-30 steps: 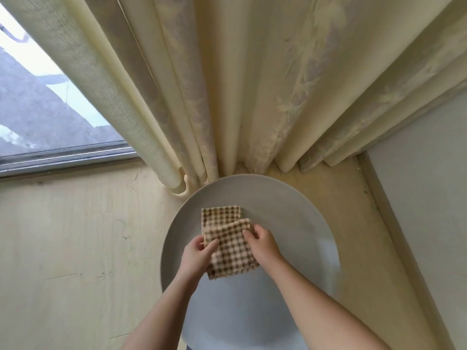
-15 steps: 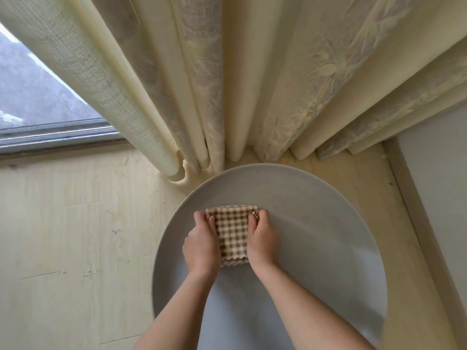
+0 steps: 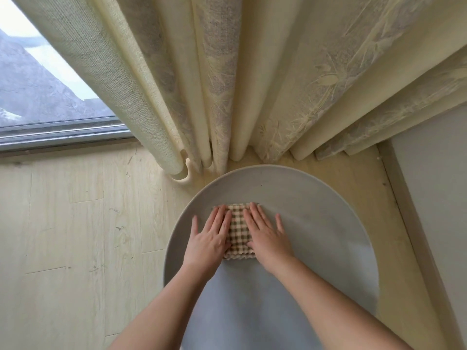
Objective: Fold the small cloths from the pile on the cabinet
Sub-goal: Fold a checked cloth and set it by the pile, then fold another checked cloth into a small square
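Two hands lie palm-down on a folded checked cloth [image 3: 238,231], fingers straight and spread, pressing it flat, nothing pinched. Left hand [image 3: 211,238] covers the cloth's left edge w/ its outer fingers resting on the tabletop; right hand [image 3: 265,234] covers the right edge, little finger also on the tabletop. Brown-and-cream check shows in the gap btwn them, wavy hem toward the person. Cloth sits left of centre on a round grey table [image 3: 316,223]. Cream curtains [image 3: 227,79] hang in folds just behind the table's far rim. Pale wood-plank floor [image 3: 70,223] to the left, window [image 3: 38,92] at upper left.
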A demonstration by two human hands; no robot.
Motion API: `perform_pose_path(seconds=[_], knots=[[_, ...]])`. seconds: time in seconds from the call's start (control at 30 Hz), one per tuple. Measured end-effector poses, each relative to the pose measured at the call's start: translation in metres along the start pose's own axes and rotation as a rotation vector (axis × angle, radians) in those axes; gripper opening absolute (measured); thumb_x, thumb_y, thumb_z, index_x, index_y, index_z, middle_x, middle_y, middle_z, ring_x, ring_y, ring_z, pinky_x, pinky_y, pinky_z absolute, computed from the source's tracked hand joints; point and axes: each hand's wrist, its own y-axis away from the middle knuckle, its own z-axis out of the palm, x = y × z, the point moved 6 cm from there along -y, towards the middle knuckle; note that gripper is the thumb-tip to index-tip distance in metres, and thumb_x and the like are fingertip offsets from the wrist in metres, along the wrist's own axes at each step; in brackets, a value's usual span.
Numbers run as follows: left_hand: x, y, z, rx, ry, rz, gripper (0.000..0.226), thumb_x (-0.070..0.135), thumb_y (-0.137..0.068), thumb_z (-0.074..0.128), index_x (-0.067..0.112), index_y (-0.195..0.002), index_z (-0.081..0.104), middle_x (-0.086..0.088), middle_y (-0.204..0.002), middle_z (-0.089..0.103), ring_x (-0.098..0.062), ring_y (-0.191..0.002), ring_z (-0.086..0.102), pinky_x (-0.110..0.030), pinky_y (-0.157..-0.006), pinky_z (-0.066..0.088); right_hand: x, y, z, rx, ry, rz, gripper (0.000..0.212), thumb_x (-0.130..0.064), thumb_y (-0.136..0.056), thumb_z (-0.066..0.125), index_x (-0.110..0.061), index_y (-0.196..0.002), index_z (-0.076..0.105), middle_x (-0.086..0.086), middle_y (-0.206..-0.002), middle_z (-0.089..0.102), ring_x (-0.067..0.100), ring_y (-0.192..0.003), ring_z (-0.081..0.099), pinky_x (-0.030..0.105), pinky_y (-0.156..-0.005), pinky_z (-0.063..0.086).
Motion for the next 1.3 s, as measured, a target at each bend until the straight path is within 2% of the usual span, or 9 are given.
perform_pose_path(seconds=[0.1,0.27,0.43,0.6,0.7,0.8,0.9,1.0,1.3], knots=[[0.003,-0.002,-0.006,-0.163,-0.056,-0.003,0.075,0.041,-0.102,0.035,0.014,-0.152,-0.014,-0.005,-0.162,-0.015,-0.02,-0.149,-0.013,-0.058,-0.117,0.002,-0.004,0.005,-0.01,-0.096,0.029,0.057,0.083,-0.034,-0.101,0.048,-0.018,-0.155,-0.013,-0.003,-0.163,-0.02,0.014,-0.15,-0.014,0.055,-0.119,-0.003],[0.009,0.032,-0.061,-0.15,0.018,-0.023,0.081,0.051,-0.1,0.037,0.015,-0.154,-0.012,-0.006,-0.161,-0.02,-0.018,-0.141,-0.027,-0.051,-0.12,-0.003,-0.01,0.055,-0.057,-0.029,-0.071,0.11,0.082,-0.036,-0.1,0.049,-0.02,-0.156,-0.009,-0.004,-0.163,-0.018,0.016,-0.15,-0.014,0.051,-0.12,-0.003],[0.026,0.104,-0.172,0.095,0.13,-0.051,0.072,0.049,-0.099,0.041,0.019,-0.155,0.009,-0.004,-0.164,-0.002,-0.021,-0.15,-0.01,-0.047,-0.12,0.001,-0.036,0.14,-0.152,0.152,-0.157,0.065,0.077,-0.04,-0.1,0.047,-0.027,-0.156,-0.003,0.0,-0.164,-0.014,0.02,-0.15,-0.015,0.051,-0.121,-0.001],[0.046,0.212,-0.279,0.443,0.202,-0.041,0.061,0.048,-0.091,0.049,0.016,-0.143,0.042,-0.009,-0.153,0.037,-0.029,-0.145,0.027,-0.054,-0.113,0.026,-0.084,0.234,-0.255,0.415,-0.203,-0.082,0.075,-0.043,-0.097,0.052,-0.026,-0.157,0.009,0.005,-0.165,0.002,0.025,-0.152,-0.002,0.051,-0.12,0.006],[0.047,0.275,-0.322,0.573,0.246,-0.084,0.055,0.048,-0.093,0.046,0.018,-0.139,0.044,-0.007,-0.151,0.04,-0.029,-0.144,0.03,-0.055,-0.113,0.028,-0.119,0.284,-0.299,0.535,-0.208,-0.184,0.072,-0.049,-0.095,0.05,-0.025,-0.155,0.019,0.005,-0.164,0.011,0.026,-0.151,0.007,0.051,-0.119,0.008],[0.039,0.33,-0.354,0.688,0.266,-0.117,0.051,0.05,-0.095,0.041,0.02,-0.136,0.042,-0.007,-0.15,0.04,-0.027,-0.144,0.03,-0.055,-0.113,0.027,-0.158,0.324,-0.328,0.59,-0.188,-0.256,0.073,-0.06,-0.091,0.035,-0.027,-0.155,0.022,0.004,-0.164,0.013,0.024,-0.152,0.007,0.049,-0.118,0.006],[0.018,0.381,-0.372,0.766,0.294,-0.145,0.051,0.05,-0.094,0.036,0.02,-0.134,0.041,-0.006,-0.15,0.04,-0.025,-0.144,0.028,-0.055,-0.112,0.026,-0.203,0.355,-0.345,0.628,-0.15,-0.316,0.071,-0.054,-0.094,0.044,-0.027,-0.155,0.02,0.003,-0.164,0.012,0.022,-0.152,0.005,0.049,-0.119,0.005],[-0.016,0.432,-0.38,0.814,0.304,-0.173,0.05,0.05,-0.093,0.036,0.02,-0.133,0.041,-0.006,-0.148,0.04,-0.025,-0.143,0.029,-0.057,-0.111,0.029,-0.259,0.377,-0.35,0.655,-0.153,-0.351,0.07,-0.043,-0.097,0.054,-0.029,-0.155,0.017,0.002,-0.164,0.01,0.021,-0.152,0.004,0.048,-0.119,0.003],[-0.152,0.599,-0.398,0.868,0.191,-0.126,0.045,0.044,-0.093,0.036,0.02,-0.131,0.039,-0.01,-0.145,0.045,-0.03,-0.142,0.033,-0.059,-0.11,0.032,-0.464,0.419,-0.329,0.758,-0.226,-0.406,0.069,-0.049,-0.094,0.047,-0.032,-0.154,0.018,0.001,-0.163,0.014,0.021,-0.152,0.006,0.048,-0.118,0.007]])
